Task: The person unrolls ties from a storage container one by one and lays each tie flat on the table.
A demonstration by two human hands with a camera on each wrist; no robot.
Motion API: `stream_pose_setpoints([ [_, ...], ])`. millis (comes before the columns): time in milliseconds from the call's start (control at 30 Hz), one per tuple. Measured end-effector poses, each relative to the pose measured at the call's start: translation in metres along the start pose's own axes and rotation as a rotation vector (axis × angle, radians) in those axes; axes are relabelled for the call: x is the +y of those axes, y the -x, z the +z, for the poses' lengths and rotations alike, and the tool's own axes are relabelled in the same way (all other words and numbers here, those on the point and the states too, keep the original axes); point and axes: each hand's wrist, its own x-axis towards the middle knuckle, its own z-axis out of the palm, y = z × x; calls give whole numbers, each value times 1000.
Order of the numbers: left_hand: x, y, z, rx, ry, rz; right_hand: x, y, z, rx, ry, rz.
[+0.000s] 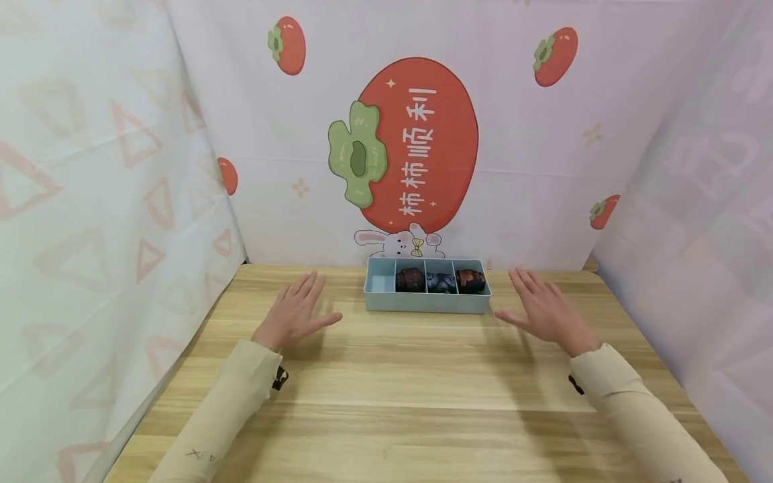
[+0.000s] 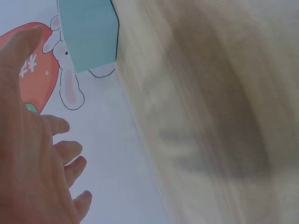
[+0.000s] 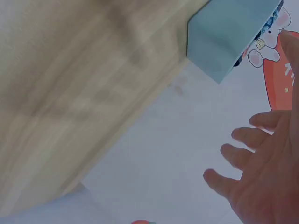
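Observation:
A pale blue box with compartments stands at the back of the table. Three of its compartments hold dark patterned bundles that look like rolled cloth: a dark reddish one, a blue-black one and a black one with orange-red patches. The leftmost compartment shows its bare bottom. My left hand hovers left of the box, fingers extended and thumb apart. To the right of the box is my right hand, likewise spread. Neither hand touches the box; both wrist views show bare palms.
The wooden table reaches back to a white curtain printed with persimmons and a rabbit. More printed cloth hangs along the left side and the right side. A dark band shows at each wrist.

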Motion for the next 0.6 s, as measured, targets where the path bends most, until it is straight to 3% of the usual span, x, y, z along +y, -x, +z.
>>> stream_pose_setpoints([
  [300,16,-31,-14,-59,-31,47,-1,-41,-23,-16,-79,-140],
  [600,44,-64,-24,-148,-52,97,-7,-87,-35,-150,-55,-172],
])
